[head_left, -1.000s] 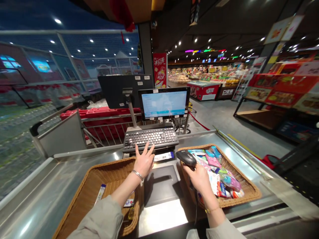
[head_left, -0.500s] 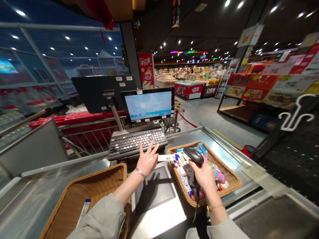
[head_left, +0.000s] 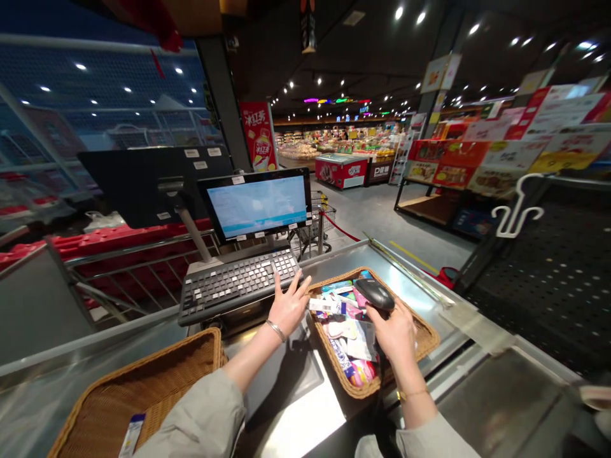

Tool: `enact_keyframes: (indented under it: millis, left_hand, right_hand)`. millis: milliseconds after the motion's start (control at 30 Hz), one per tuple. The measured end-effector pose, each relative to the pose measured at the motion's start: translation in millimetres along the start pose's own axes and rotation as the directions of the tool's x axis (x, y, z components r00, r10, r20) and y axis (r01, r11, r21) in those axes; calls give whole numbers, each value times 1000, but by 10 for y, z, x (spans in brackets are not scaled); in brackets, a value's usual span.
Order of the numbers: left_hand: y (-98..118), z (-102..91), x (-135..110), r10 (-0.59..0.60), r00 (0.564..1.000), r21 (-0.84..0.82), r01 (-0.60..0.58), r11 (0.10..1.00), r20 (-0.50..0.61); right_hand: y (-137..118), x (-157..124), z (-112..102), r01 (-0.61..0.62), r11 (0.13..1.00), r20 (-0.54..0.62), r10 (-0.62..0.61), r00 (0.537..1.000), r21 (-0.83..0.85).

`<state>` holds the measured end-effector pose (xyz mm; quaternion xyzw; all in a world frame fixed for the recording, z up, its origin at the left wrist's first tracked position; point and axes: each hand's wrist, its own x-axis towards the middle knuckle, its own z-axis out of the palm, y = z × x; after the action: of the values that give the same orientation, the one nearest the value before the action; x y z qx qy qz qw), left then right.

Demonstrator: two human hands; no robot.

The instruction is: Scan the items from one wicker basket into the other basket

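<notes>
My left hand (head_left: 287, 305) hovers with fingers spread at the right end of the black keyboard (head_left: 238, 283), which sits below a lit till screen (head_left: 258, 205). My right hand (head_left: 395, 329) is wrapped round the handle of a black barcode scanner (head_left: 375, 293), held over a wicker basket (head_left: 420, 334) full of small colourful snack packets (head_left: 346, 321). A second wicker basket (head_left: 138, 388) lies at lower left with a packet (head_left: 128, 436) in it.
The steel checkout counter (head_left: 305, 416) has a dark scan plate (head_left: 291, 372). A rear-facing black display (head_left: 153, 181) stands behind the screen. Red shopping baskets (head_left: 105, 238) and rails lie behind the till; shop shelves (head_left: 482, 165) and a pegboard rack (head_left: 548, 273) stand right.
The view has swung right. My left hand has slid along to the keyboard's right end. My right hand with the scanner has stayed over the filled basket.
</notes>
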<state>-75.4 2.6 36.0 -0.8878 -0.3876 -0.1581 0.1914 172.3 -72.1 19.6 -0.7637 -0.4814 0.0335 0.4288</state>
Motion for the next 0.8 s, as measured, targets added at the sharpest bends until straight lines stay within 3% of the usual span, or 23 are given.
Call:
enact_keyframes:
  millis: [267,400,600,800]
  left_hand:
    - [227,278,358,84,996,-14,-83,996,3]
    - [357,319,515,43,999,-32,-43,999,-19]
    - [309,173,478,-37,999,-47,36,998,-6]
    - [75,-164,164,-150,989,-20,150,989,-2]
  right_hand:
    - [91,33,-53,-32,999,-10,31,999,-23]
    - [97,32,-72,-8,999,-4,7,1000,-46]
    - [-64,-30,-83,86,987,-14,-88,996,-133]
    - [-269,-144,29,267,946,26,-267,963,-181]
